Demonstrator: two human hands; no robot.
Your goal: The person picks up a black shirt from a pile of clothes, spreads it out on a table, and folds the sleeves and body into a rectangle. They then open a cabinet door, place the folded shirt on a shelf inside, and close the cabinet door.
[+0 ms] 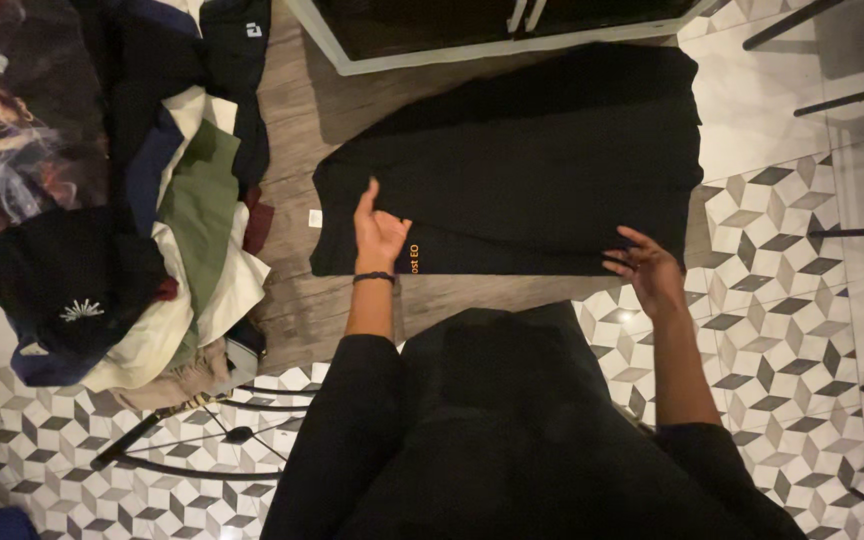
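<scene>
Head view: you look straight down at a black garment [532,160] spread flat on a wood-look floor strip [297,120], with patterned tiles [782,300] to the right and near you.
Garment: folded into a rough rectangle, lying straight ahead of you, with small orange lettering at its near edge and a small white tag at its left edge.
Left hand [379,232]: your palm rests flat on the near-left part of the garment, fingers stretched out and together, gripping nothing; a dark band sits on your wrist.
Right hand [649,268]: it hovers at the near-right corner of the garment, fingers spread and loosely curled, fingertips at the fabric edge; you cannot tell whether they pinch it.
Clothes pile [122,200]: a heap of dark, green, white and printed garments lies well to the left, apart from the black one.
White frame [432,50]: it runs along the far edge, just beyond the garment.
Dark stand legs [182,440]: thin rods on the tiles near your left.
</scene>
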